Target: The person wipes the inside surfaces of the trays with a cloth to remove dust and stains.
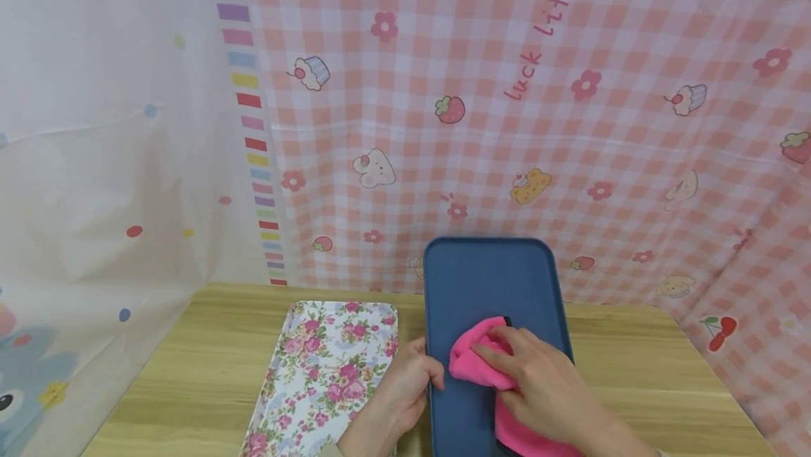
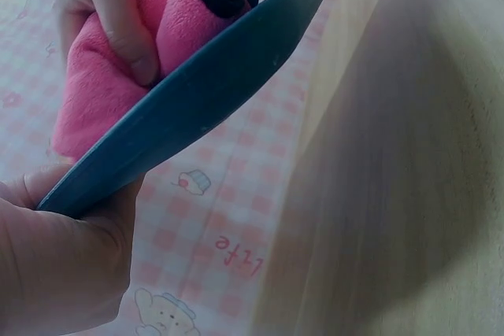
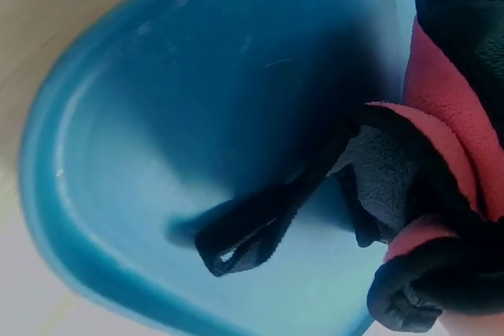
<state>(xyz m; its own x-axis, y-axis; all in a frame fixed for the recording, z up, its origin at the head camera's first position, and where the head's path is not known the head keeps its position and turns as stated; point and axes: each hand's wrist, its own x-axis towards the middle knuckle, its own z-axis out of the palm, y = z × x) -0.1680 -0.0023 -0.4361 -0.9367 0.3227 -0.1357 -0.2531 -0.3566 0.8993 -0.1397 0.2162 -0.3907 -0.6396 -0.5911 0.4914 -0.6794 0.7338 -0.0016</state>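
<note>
A blue rectangular tray (image 1: 491,277) is held up off the wooden table, tilted, with its inner face towards me. My left hand (image 1: 408,383) grips its left rim, thumb over the edge; the left wrist view shows the same hand (image 2: 63,257) pinching the tray's edge (image 2: 197,100). Bunched in my right hand (image 1: 545,379) is a pink cloth (image 1: 475,362) with black trim, pressed on the tray's inner face. From the right wrist, the cloth (image 3: 441,139) shows a dark grey underside and a black loop (image 3: 244,234) hanging over the tray's surface (image 3: 189,108).
A white tray with a pink rose pattern (image 1: 342,365) lies on the wooden table (image 1: 646,372), left of the blue tray. Behind the table hangs a pink checked curtain (image 1: 412,133), with a white dotted sheet (image 1: 114,161) along the left side.
</note>
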